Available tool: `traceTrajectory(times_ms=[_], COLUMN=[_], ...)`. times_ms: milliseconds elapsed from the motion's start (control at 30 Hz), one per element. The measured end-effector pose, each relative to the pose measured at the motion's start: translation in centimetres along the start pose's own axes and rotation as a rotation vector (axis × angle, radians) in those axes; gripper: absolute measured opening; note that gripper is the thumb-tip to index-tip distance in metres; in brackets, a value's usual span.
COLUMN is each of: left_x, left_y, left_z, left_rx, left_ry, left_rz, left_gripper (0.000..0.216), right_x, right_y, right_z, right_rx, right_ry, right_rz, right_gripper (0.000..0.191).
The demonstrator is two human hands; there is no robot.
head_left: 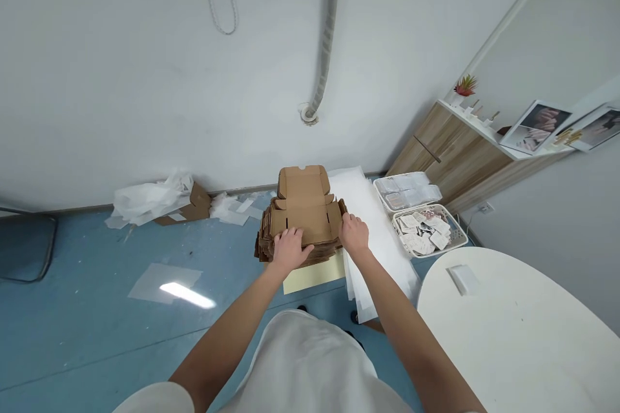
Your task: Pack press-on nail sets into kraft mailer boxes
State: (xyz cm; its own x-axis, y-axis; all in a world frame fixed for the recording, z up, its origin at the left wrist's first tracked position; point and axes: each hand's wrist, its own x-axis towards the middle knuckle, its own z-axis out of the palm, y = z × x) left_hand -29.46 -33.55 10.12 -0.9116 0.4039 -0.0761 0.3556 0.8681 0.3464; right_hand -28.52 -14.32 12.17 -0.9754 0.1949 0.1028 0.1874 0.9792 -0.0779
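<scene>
A brown cardboard box blank (308,206), unfolded, lies on top of a stack of flattened cardboard boxes (267,239). My left hand (289,249) rests on the near left part of the top blank, fingers lying over the cardboard and thumb held apart. At the right side, my right hand (354,233) has its fingers bent around the raised side flap of the cardboard. Under the stack, a pale yellow sheet (310,276) shows along the near side. White sheets (375,239) lie just right of the stack, below my right forearm.
Two white baskets (429,254) hold packets and small cards. A round white table (523,335) bearing a small white packet (464,279) stands at the right. Behind it is a wooden cabinet (450,148). Crumpled white wrapping (155,197) and a cardboard box (196,206) lie by the wall.
</scene>
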Motion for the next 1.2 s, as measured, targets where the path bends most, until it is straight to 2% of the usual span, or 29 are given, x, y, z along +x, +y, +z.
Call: traceTrajectory(times_ms=[100,167,333,467,567,733,867,967,1067,1200], left_x=[0.2,0.3,0.1,0.0,-0.1,-0.9,-2.0,-2.8,-3.2,-3.6], left_y=[-0.2,-0.3,-0.7,-0.9,-0.9,0.0,1.7,3.2,4.9,8.3], left_z=[-0.4,-0.7,-1.4,-1.8,-1.8,-1.5,-1.2,-1.1,-1.1,-0.2], left_rx=[-0.016,-0.027,-0.042,-0.034,-0.036,-0.035,-0.053,-0.079,-0.137,-0.302], left_ry=[0.012,0.013,0.040,0.142,0.228,0.351,0.370,0.400,0.413,0.372], left_rz=[0.005,0.009,0.063,0.158,0.235,0.319,0.322,0.250,0.173,0.101], left_gripper=[0.054,0.054,0.055,0.041,0.032,0.028,0.028,0.043,0.064,0.088], right_x=[0.1,0.1,0.7,1.2,0.8,-0.5,-1.7,-3.4,-5.9,-11.0], right_y=[-0.4,-0.5,0.2,1.1,1.3,0.7,1.1,2.4,4.8,9.7], right_z=[-0.3,-0.5,-1.4,-2.9,-3.9,-4.7,-5.3,-6.4,-7.8,-9.4], right_rx=[0.105,0.251,0.800,1.164,1.216,1.150,1.038,1.072,1.216,1.410], right_ry=[-0.005,-0.038,-0.087,-0.154,-0.128,-0.156,-0.038,0.077,0.163,0.349], right_rz=[-0.034,-0.004,0.237,0.326,0.356,0.373,0.338,0.371,0.419,0.504], right_gripper=[0.011,0.012,0.013,0.011,0.015,0.035,0.031,0.033,0.035,0.036])
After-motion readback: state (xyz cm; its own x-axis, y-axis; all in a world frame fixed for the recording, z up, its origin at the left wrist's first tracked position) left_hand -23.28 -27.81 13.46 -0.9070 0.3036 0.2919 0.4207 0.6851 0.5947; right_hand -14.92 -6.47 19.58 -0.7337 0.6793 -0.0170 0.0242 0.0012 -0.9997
